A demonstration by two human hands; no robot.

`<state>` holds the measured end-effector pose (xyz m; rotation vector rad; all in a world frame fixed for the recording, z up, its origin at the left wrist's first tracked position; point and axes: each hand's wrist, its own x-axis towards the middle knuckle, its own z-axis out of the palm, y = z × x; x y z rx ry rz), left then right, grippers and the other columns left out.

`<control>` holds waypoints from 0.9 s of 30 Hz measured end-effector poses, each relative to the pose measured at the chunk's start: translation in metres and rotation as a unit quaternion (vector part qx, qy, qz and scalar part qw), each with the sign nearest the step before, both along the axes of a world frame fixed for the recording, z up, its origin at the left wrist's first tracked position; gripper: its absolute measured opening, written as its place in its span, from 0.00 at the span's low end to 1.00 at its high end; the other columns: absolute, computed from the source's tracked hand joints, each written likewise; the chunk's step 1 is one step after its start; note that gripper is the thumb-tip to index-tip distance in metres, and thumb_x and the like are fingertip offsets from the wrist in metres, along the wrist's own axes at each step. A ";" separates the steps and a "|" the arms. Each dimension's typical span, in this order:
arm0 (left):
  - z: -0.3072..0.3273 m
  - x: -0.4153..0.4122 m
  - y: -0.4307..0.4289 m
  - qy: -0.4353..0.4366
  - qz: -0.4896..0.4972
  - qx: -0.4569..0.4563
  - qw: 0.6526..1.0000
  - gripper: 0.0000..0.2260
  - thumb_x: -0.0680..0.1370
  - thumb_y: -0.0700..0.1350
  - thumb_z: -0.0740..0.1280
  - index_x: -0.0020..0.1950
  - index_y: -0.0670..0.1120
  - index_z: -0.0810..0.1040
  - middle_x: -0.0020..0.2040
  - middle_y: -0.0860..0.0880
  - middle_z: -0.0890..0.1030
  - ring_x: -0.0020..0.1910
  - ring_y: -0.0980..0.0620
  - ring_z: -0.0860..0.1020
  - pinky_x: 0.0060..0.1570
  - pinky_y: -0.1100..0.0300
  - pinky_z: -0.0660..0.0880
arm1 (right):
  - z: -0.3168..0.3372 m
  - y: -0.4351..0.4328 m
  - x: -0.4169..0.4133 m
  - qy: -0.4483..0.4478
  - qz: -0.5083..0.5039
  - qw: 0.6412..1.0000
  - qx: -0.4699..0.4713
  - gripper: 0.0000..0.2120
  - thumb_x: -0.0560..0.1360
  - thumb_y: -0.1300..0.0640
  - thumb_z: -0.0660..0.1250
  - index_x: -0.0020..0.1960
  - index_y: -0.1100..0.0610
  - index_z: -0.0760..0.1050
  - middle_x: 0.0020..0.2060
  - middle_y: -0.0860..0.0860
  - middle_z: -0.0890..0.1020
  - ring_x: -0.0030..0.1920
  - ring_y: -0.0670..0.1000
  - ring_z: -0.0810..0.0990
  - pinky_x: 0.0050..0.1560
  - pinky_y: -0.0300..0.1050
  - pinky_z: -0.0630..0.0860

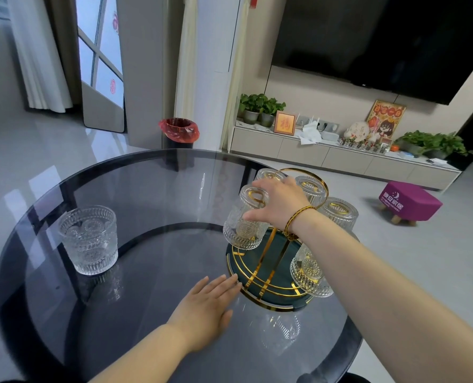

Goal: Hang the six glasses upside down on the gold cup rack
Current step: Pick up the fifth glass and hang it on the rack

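Observation:
The gold cup rack [268,275] stands on a dark green round tray at the right of the round glass table [160,189]. Several embossed clear glasses hang upside down on it. My right hand [279,200] grips the front-left upside-down glass [245,225], tilted on its gold peg. Another hung glass [311,275] sits low under my right forearm, and others [339,212] are at the back. One glass [90,239] stands upright at the table's left. My left hand [206,308] lies flat on the table, fingertips touching the tray's rim.
A bin with a red liner [178,131] stands behind the table. A purple stool [408,200] is on the floor to the right. A low cabinet with plants and a television lines the far wall.

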<state>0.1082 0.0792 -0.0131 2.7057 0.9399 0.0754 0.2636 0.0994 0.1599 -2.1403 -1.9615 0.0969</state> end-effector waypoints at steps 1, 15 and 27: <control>0.000 0.000 0.000 -0.001 0.000 0.000 1.000 0.22 0.80 0.49 0.49 0.72 0.54 0.43 0.76 0.55 0.44 0.73 0.56 0.43 0.71 0.56 0.38 | 0.001 -0.001 0.001 -0.017 -0.006 1.000 0.002 0.34 0.65 0.43 0.68 0.67 0.52 0.61 0.64 0.55 0.71 0.67 0.57 0.59 0.64 0.54 0.63; -0.004 0.000 0.001 -0.013 -0.003 0.003 1.000 0.22 0.80 0.50 0.48 0.72 0.54 0.43 0.75 0.55 0.44 0.73 0.56 0.42 0.70 0.57 0.37 | 0.002 0.002 0.001 -0.035 0.002 0.999 0.010 0.32 0.65 0.41 0.67 0.65 0.51 0.64 0.63 0.53 0.73 0.67 0.57 0.61 0.61 0.53 0.66; 0.000 -0.006 -0.003 -0.033 0.013 -0.011 0.999 0.21 0.80 0.50 0.52 0.72 0.55 0.50 0.76 0.53 0.46 0.74 0.55 0.45 0.72 0.56 0.40 | 0.001 0.001 0.001 -0.019 0.019 0.999 0.041 0.34 0.64 0.40 0.67 0.65 0.51 0.63 0.66 0.52 0.69 0.67 0.56 0.61 0.66 0.54 0.61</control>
